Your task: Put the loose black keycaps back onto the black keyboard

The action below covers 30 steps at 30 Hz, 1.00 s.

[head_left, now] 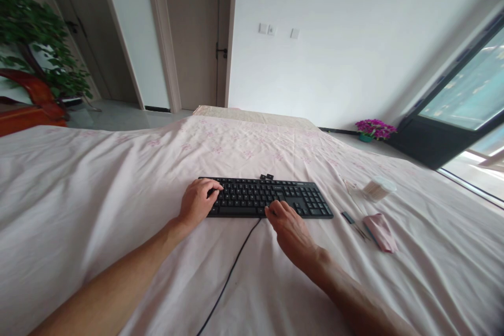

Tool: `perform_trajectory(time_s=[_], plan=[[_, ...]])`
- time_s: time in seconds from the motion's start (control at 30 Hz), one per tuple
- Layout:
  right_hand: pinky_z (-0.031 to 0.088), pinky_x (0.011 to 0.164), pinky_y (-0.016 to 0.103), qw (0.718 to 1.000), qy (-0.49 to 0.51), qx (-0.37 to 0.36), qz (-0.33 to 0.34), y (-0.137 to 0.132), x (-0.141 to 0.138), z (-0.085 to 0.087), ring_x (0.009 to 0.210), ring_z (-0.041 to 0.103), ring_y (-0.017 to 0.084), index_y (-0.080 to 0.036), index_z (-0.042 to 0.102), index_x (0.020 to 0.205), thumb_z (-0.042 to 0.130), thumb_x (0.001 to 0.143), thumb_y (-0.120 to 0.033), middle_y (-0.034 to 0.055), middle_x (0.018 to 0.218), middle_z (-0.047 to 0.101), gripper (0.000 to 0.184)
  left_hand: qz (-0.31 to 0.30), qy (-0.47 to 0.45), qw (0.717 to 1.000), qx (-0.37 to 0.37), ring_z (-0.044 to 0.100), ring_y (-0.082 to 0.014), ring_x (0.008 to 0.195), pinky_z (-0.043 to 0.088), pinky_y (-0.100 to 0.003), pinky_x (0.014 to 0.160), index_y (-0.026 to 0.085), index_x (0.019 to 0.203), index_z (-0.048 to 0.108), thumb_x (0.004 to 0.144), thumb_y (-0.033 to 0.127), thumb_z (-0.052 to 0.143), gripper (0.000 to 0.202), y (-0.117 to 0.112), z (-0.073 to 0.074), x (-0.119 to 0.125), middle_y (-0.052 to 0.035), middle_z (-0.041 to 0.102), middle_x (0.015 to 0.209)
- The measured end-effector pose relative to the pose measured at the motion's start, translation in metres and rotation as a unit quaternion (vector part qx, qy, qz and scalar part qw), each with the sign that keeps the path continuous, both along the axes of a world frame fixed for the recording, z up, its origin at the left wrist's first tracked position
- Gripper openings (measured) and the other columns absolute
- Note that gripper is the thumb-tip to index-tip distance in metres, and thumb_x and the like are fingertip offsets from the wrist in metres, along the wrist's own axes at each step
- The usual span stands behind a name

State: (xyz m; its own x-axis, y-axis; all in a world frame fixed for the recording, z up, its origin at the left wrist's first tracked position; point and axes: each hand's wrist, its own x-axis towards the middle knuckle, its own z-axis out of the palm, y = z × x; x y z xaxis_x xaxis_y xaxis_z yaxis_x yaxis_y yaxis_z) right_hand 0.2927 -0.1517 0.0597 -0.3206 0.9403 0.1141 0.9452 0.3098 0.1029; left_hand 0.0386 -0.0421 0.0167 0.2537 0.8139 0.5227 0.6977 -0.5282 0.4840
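Note:
A black computer keyboard (244, 197) lies on the pale pink cloth, its cable (230, 273) running from the front edge toward me. My left hand (199, 199) grips the keyboard's left end, fingers bent over the keys there. Near the front edge, right of the space bar, my right hand (285, 220) has its fingers curled together against the keys. Whatever may be between those fingertips is hidden. Just behind the keyboard's back edge sit two small black keycaps (266, 177), loose on the cloth.
Right of the keyboard are a clear tub of cotton swabs (378, 189), a folded pink cloth (381, 232), a small dark strip (348, 217) and thin metal tools (361, 232). The covering cloth (118, 184) is wrinkled. Purple flowers (375, 128) stand by the wall.

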Motion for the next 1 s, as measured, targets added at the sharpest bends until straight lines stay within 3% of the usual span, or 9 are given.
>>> perform_trajectory(time_s=[0.13,0.23,0.4,0.57,0.7,0.9,1.0], plan=[[0.041,0.077,0.032,0.999,0.047,0.009,0.013,0.001,0.008,-0.001,0.089,0.052,0.021,-0.02,0.067,0.103,0.044,0.081,0.002,0.0072,0.098,0.06,0.039,-0.001,-0.001,1.0,0.004,0.062,-0.0209,0.097,0.046,-0.037,0.092,0.026,0.086,0.069,0.081,0.017,0.054,0.018,-0.001,0.001,0.0,-0.0006,0.071,0.098],[0.043,0.079,0.029,0.99,0.143,0.008,0.017,0.009,0.022,-0.001,0.09,0.054,0.018,-0.026,0.071,0.104,0.042,0.085,-0.001,0.0042,0.096,0.063,0.043,0.0,0.0,1.0,0.004,0.061,-0.021,0.097,0.046,-0.037,0.091,0.026,0.086,0.069,0.081,0.016,0.054,0.019,-0.001,0.002,0.001,-0.0003,0.071,0.098],[0.044,0.087,0.029,0.965,0.256,0.05,-0.025,0.052,0.043,0.009,0.095,0.059,0.017,-0.026,0.074,0.103,0.046,0.087,-0.01,0.0039,0.1,0.067,0.036,-0.001,-0.003,1.0,0.002,0.061,-0.0213,0.097,0.046,-0.037,0.09,0.026,0.087,0.069,0.08,0.016,0.055,0.019,0.0,0.0,0.0,-0.0011,0.071,0.098],[0.039,0.091,0.03,0.984,0.153,0.051,-0.077,0.11,0.042,0.027,0.099,0.057,0.02,-0.023,0.075,0.103,0.054,0.088,-0.022,0.0051,0.103,0.07,0.026,-0.002,-0.001,1.0,-0.002,0.061,-0.0217,0.098,0.046,-0.038,0.091,0.027,0.087,0.069,0.08,0.016,0.055,0.019,0.0,0.0,0.0,-0.0008,0.071,0.1],[0.038,0.086,0.032,0.991,0.093,0.012,-0.097,0.143,0.029,0.03,0.102,0.053,0.024,-0.021,0.078,0.09,0.059,0.083,-0.024,0.0081,0.097,0.072,0.02,0.001,0.003,1.0,-0.01,0.061,-0.0214,0.098,0.045,-0.038,0.09,0.027,0.087,0.069,0.08,0.016,0.055,0.019,-0.001,0.002,0.001,-0.0003,0.07,0.1],[0.032,0.093,0.039,0.993,0.054,-0.038,-0.099,0.167,0.018,0.021,0.1,0.053,0.027,-0.018,0.077,0.072,0.068,0.07,-0.017,0.011,0.079,0.072,0.009,-0.003,-0.002,1.0,-0.008,0.061,-0.0209,0.098,0.045,-0.038,0.091,0.026,0.086,0.069,0.08,0.016,0.055,0.018,0.0,0.002,0.001,-0.0003,0.07,0.1],[0.033,0.091,0.035,0.993,0.055,-0.057,-0.089,0.172,0.014,0.021,0.101,0.055,0.025,-0.021,0.078,0.079,0.068,0.073,-0.022,0.0087,0.081,0.073,0.012,-0.003,-0.004,1.0,-0.008,0.061,-0.021,0.098,0.045,-0.038,0.091,0.027,0.086,0.069,0.08,0.015,0.055,0.019,0.0,0.002,0.001,-0.0003,0.071,0.1]])
